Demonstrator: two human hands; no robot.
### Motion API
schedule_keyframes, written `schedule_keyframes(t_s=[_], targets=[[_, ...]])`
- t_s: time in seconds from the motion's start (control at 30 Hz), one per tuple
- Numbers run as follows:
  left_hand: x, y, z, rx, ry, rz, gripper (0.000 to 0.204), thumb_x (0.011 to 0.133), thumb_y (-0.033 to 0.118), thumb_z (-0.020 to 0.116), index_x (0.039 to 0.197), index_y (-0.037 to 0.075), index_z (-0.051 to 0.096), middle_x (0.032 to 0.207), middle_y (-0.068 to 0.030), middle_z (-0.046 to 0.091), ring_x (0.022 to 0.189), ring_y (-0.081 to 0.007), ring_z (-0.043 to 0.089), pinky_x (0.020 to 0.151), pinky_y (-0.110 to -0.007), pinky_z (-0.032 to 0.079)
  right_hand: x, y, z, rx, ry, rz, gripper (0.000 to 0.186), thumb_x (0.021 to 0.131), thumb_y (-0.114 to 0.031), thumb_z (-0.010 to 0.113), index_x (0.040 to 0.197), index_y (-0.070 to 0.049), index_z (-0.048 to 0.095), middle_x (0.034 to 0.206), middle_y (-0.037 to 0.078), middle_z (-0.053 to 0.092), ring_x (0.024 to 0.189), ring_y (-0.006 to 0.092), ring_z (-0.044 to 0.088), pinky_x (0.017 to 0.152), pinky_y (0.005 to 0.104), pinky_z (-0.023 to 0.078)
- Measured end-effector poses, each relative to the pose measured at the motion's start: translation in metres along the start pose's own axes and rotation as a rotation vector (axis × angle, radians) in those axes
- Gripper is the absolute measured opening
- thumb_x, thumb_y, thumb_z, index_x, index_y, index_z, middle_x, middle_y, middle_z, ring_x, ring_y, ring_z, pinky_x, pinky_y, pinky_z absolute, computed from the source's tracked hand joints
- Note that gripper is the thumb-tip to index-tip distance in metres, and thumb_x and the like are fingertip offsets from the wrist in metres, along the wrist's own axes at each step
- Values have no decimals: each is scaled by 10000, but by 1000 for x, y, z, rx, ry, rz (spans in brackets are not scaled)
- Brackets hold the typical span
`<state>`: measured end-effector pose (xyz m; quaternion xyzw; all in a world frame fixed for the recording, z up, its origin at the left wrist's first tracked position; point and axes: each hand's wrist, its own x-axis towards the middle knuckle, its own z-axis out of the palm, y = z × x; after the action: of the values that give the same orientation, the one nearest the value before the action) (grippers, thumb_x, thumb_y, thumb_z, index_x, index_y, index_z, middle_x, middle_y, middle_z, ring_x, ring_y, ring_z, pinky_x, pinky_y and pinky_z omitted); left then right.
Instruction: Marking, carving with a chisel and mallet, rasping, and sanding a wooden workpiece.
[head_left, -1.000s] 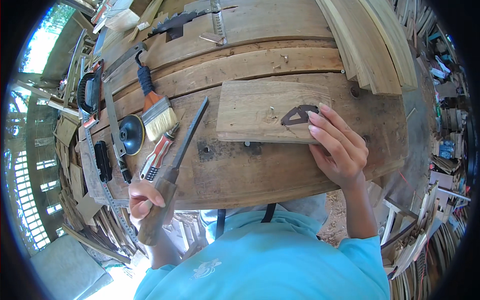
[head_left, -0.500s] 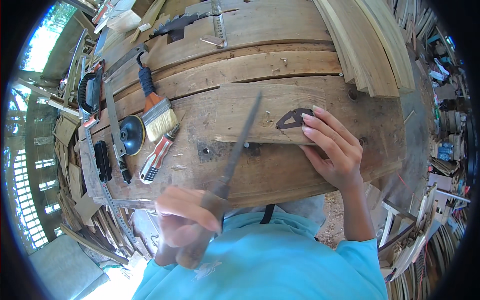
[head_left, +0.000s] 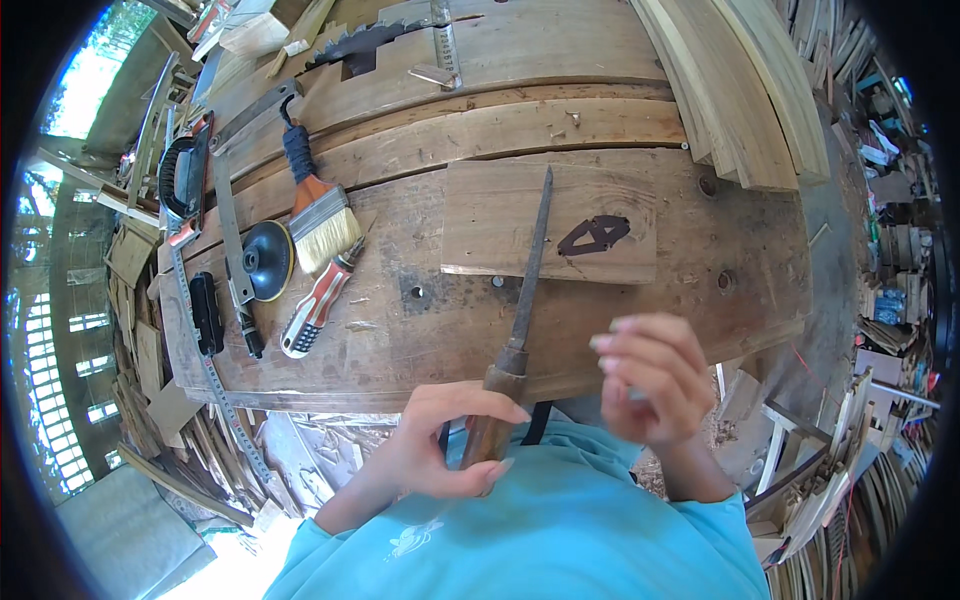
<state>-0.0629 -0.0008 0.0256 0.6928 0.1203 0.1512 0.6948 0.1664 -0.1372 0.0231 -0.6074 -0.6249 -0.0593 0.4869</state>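
My left hand (head_left: 430, 445) grips the wooden handle (head_left: 491, 428) of a long narrow steel tool (head_left: 529, 284), like a file, held upright in the picture over the workbench's front edge. My right hand (head_left: 660, 380) is just right of the tool, fingers loosely curled and apart, holding nothing that shows. Beyond my hands a short plank (head_left: 485, 210) lies on the bench (head_left: 420, 350), with a small dark cut-out piece (head_left: 595, 233) on it. The tool's blade crosses the view of the plank, left of that piece.
At the left lie a red-handled screwdriver (head_left: 315, 315), paint brush (head_left: 325, 235), round pad (head_left: 268, 258), steel rule (head_left: 234, 240), black-handled tool (head_left: 206, 315), clamp-like tool (head_left: 180, 185) and tape (head_left: 220, 400). A toothed blade (head_left: 350, 48) lies behind. Long boards (head_left: 740, 90) sit right; scrap wood surrounds the bench.
My left hand has moved right and turned, bringing the tool to the middle. My right hand has let go of the plank and dark piece and drawn back toward me.
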Motion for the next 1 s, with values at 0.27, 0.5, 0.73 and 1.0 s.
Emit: schedule_keyframes(t_s=[0.27,0.5,0.73,1.0], targets=[[18,15,41,674,-35,69,508,762,270,815,1233,142,675,737,-54,524,660,-240,593,593,-370,504,-20,-51,10,415,-188,759,502,950,-253,694,1328,31,524,904,135,731,749,198,716,688,319,564],[25,25,48,639,-83,220,566,755,274,854,1228,27,666,807,-72,601,690,-232,626,589,-353,506,-25,-45,0,1077,-138,1150,642,997,-284,674,1495,-4,383,1032,88,653,807,144,641,693,271,530],[49,32,-27,890,198,357,733,717,255,884,1360,43,602,1113,-116,641,969,-321,628,808,-419,536,-10,-45,-48,759,-316,1321,566,997,-112,634,1488,11,379,1049,93,625,655,101,596,531,237,478],[115,32,-53,1172,97,227,1057,648,354,917,1542,115,406,1483,-158,431,1345,-376,431,1121,-501,397,12,-38,-98,160,-597,1187,440,962,-112,650,1370,10,538,897,108,658,660,119,604,591,286,483]])
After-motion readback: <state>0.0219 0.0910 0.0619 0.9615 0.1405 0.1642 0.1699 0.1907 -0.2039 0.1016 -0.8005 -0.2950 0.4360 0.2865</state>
